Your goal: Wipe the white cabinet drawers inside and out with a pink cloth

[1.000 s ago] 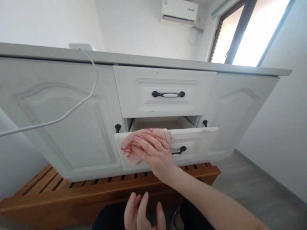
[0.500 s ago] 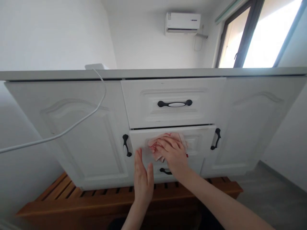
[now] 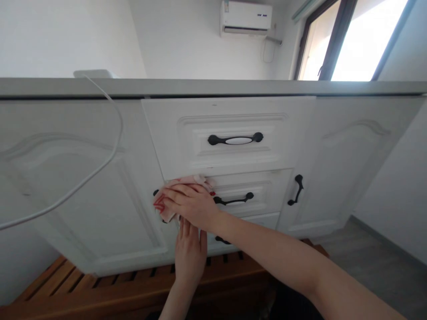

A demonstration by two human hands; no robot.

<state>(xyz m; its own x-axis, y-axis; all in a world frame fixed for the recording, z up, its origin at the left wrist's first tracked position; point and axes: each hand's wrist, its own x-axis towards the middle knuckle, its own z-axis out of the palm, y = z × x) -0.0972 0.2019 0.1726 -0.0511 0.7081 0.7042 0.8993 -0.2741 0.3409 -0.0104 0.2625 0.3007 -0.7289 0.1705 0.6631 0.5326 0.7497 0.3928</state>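
My right hand [image 3: 195,206] presses a pink and white cloth [image 3: 167,209] with red markings against the left edge of the middle drawer [image 3: 263,189]. The cloth also covers most of the left door's black handle [image 3: 155,192]. Just below, my left hand [image 3: 191,253] has its fingers stretched upward near the drawer fronts; their tips are partly hidden by my right hand. To the right of the cloth, the middle drawer's black handle [image 3: 235,199] shows. The top drawer [image 3: 200,155] sits above, with a black and white handle [image 3: 236,139].
A white cable [image 3: 116,142] hangs from a white box [image 3: 93,73] on the cabinet top [image 3: 207,86] across the left door [image 3: 126,191]. Under the cabinet lies a slatted wooden bench [image 3: 110,286]. The right door's handle [image 3: 296,190] sticks out.
My right hand and the cloth have moved left to the drawer's edge. The dark gap above the middle drawer is gone; it now sits flush. The view has shifted too.
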